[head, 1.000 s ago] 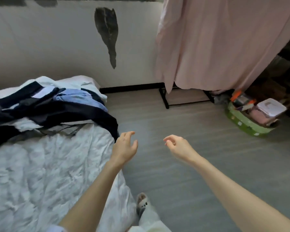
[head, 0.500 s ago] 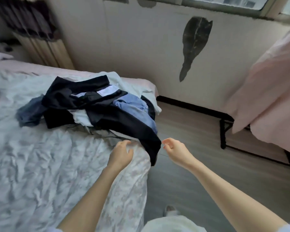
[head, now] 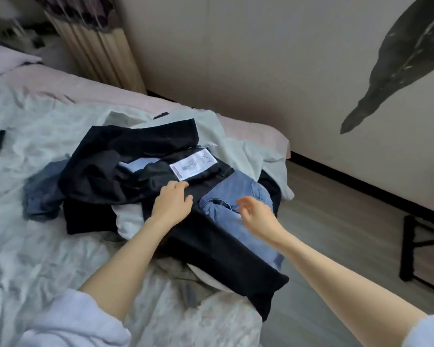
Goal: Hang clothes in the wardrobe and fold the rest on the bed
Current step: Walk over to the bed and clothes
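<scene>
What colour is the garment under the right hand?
Light blue denim jeans, seen best in the head view, just beneath the right hand.

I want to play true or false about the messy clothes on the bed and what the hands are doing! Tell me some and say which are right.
1. The left hand rests on the black garment in the pile. True.
2. The right hand is holding up the blue jeans. False: it is open above the jeans and grips nothing.
3. A white label lies on top of the dark clothes. True.
4. The clothes are folded in a neat stack. False: they lie in a crumpled, mixed heap on the bed.
5. One black trouser leg hangs over the bed's edge. True.
</scene>
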A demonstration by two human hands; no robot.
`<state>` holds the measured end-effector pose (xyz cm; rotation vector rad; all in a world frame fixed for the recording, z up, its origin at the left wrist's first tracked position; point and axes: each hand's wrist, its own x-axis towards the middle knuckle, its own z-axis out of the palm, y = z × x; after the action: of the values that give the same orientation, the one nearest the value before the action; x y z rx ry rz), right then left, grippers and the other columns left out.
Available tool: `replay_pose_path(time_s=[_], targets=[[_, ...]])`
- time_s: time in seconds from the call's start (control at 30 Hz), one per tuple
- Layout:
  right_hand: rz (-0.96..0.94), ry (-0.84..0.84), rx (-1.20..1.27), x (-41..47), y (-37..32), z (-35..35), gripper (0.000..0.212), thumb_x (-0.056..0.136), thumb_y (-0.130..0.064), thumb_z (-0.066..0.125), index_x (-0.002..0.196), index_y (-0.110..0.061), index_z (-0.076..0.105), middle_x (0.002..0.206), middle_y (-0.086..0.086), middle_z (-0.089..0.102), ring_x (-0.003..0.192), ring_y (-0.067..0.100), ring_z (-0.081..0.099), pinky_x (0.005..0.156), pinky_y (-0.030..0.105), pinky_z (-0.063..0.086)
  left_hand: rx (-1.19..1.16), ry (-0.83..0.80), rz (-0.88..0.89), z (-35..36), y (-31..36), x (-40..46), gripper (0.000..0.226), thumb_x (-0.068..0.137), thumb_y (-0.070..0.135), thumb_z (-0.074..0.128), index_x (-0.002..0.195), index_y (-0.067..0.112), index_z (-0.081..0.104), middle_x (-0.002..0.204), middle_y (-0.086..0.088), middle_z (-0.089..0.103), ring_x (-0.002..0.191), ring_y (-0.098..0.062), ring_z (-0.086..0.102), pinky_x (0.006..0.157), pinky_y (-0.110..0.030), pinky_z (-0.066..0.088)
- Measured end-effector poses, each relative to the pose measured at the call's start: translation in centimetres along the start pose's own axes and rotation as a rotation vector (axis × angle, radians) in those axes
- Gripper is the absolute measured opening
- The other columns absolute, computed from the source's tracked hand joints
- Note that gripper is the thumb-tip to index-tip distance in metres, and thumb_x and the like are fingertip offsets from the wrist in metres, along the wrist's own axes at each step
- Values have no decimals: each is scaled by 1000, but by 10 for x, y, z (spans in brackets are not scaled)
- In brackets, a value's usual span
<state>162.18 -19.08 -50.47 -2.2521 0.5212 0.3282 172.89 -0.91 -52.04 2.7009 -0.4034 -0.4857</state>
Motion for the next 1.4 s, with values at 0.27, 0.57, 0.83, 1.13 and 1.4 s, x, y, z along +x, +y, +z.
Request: replay_pose_path(time_s=[0.27, 0.57, 0.83, 1.13, 1.4], targets=[[222, 60, 294, 156, -6, 20, 33, 93, -10, 34, 123, -10, 49, 93, 0, 58, 68, 13, 51, 55, 22, 36, 404, -217, 85, 38, -19, 131, 64, 90, 54, 46, 144, 26, 26, 154, -2, 16, 140, -26, 12, 108, -47, 23], [486, 118, 569, 219, -12, 40, 49, 90, -17, 47, 136, -3, 35, 114, 11, 53, 105, 23, 51, 79, 26, 37, -77, 173, -124, 30, -11, 154, 25, 100, 25, 38, 106, 9, 55, 97, -18, 63, 97, -42, 55, 74, -40, 38], [440, 23, 830, 181, -54, 28, 11, 93, -13, 45, 82, -14, 48, 70, 1, 47, 59, 12, 44, 53, 22, 37, -576, 307, -342, -28, -13, 99, 32, 100, 20, 38, 127, 5, 46, 84, 2, 53, 92, -24, 49, 69, -25, 32], [139, 74, 860, 48, -76, -22, 13, 94, -22, 44, 98, -9, 48, 86, 10, 58, 71, 19, 56, 69, 31, 51, -590, 540, -169, -83, 26, -26, 39, 96, 32, 48, 120, 2, 52, 96, -5, 61, 89, -15, 55, 78, -24, 35], [-136, 282, 1037, -131, -90, -95, 13, 92, -15, 46, 81, -10, 51, 75, 7, 48, 71, 20, 45, 64, 35, 40, -633, 678, 214, -124, 97, -187, 12, 95, 23, 50, 98, 13, 56, 78, 9, 61, 70, -1, 56, 64, -16, 41]])
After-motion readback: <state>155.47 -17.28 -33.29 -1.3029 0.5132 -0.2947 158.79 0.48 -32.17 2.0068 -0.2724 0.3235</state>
